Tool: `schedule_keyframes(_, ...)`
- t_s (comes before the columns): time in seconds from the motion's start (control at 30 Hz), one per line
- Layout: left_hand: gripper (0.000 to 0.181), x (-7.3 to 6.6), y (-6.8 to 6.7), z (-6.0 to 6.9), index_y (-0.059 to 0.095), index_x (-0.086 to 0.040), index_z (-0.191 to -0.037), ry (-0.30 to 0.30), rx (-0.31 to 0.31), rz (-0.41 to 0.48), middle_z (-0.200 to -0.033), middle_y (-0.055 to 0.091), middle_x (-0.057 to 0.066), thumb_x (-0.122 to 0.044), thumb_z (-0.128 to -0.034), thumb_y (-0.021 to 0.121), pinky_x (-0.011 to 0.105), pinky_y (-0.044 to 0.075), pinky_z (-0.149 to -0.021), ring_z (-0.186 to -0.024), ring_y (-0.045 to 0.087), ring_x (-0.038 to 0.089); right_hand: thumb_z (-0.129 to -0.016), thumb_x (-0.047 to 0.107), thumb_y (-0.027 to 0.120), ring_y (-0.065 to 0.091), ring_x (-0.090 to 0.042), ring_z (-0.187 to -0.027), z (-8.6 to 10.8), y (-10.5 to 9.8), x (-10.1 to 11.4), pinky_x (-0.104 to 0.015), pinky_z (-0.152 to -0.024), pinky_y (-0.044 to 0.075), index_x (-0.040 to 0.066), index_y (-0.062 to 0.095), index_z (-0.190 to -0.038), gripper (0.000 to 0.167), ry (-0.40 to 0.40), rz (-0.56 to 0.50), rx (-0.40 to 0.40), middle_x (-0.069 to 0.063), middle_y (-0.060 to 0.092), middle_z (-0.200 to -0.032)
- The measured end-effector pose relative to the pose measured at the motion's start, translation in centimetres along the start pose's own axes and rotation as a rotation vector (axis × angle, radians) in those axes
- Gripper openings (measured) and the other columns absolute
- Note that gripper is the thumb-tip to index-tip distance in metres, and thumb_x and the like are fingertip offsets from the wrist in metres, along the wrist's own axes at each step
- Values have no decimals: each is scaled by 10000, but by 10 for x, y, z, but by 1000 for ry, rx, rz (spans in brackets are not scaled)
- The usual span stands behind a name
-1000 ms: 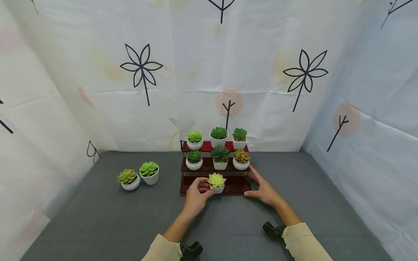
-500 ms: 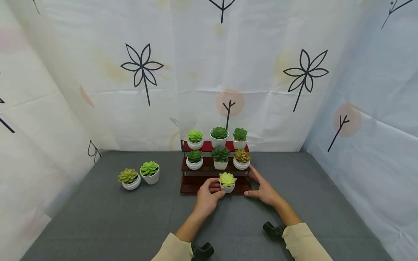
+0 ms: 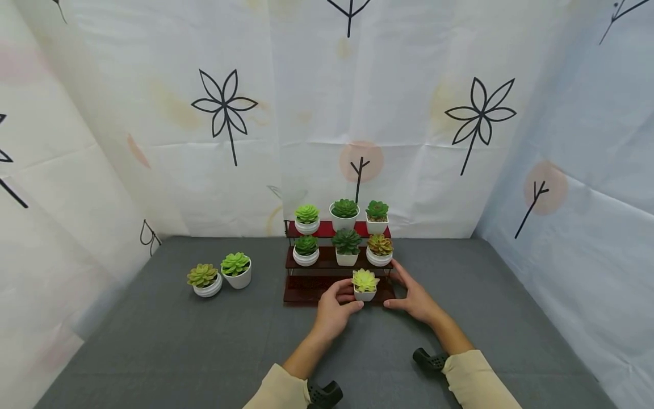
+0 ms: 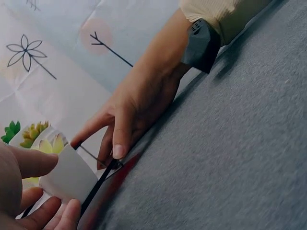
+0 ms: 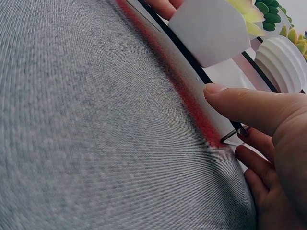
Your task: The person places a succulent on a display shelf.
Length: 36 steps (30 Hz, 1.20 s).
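Observation:
My left hand [image 3: 333,313] pinches the white square pot of a yellow-green potted succulent [image 3: 365,285] at the bottom board of a dark red three-tier plant stand [image 3: 301,289]. Seen from the left wrist, the thumb lies on one side of the white pot [image 4: 69,175] and the fingers curl under the other. My right hand [image 3: 416,300] holds the stand's right end. In the right wrist view its thumb [image 5: 244,103] presses the bottom board's front edge, while its fingers [image 5: 259,160] curl by the wire leg. Whether the pot's base touches the board is unclear.
Three potted succulents stand on the top tier [image 3: 325,229] and three more on the middle tier [image 3: 325,258]. To the left, two others, an olive-green succulent [image 3: 203,279] and a bright green succulent [image 3: 237,270], sit on the grey tablecloth [image 3: 153,341]. White printed cloth [image 3: 306,102] hangs behind.
The left hand has carried the yellow-green succulent rightward along the bottom board, from its middle towards the right end. The right hand stays in place on the stand.

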<state>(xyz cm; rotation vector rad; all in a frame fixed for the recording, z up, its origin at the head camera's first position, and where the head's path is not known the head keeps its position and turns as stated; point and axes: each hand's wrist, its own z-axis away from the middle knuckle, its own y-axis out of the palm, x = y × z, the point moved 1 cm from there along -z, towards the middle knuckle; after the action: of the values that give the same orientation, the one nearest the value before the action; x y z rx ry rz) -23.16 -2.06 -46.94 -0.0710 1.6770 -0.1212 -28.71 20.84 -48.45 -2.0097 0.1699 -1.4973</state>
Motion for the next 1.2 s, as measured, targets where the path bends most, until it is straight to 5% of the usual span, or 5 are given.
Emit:
schedule_keyframes(0.23,564,-5,8,4,555,-52,-1348,-16,23,31,-1271,586,121,-48,-822,759,363,520,-724,-1039,607,291,-815,175,802,330,-464,-1346,0,-1,0,-680,-1032,223,92,140,-1566,1005,-7,5,-7,-276,431,-1428)
schedule_keyframes(1.2,554,-7,26,0,555,-59,-1354,-53,86,80,-1247,581,157,-61,-834,747,407,532,-751,-1047,610,314,-792,170,817,275,-450,-1381,-2,0,-2,-667,-1045,222,110,142,-1568,1031,11,-3,-14,-260,391,-1466)
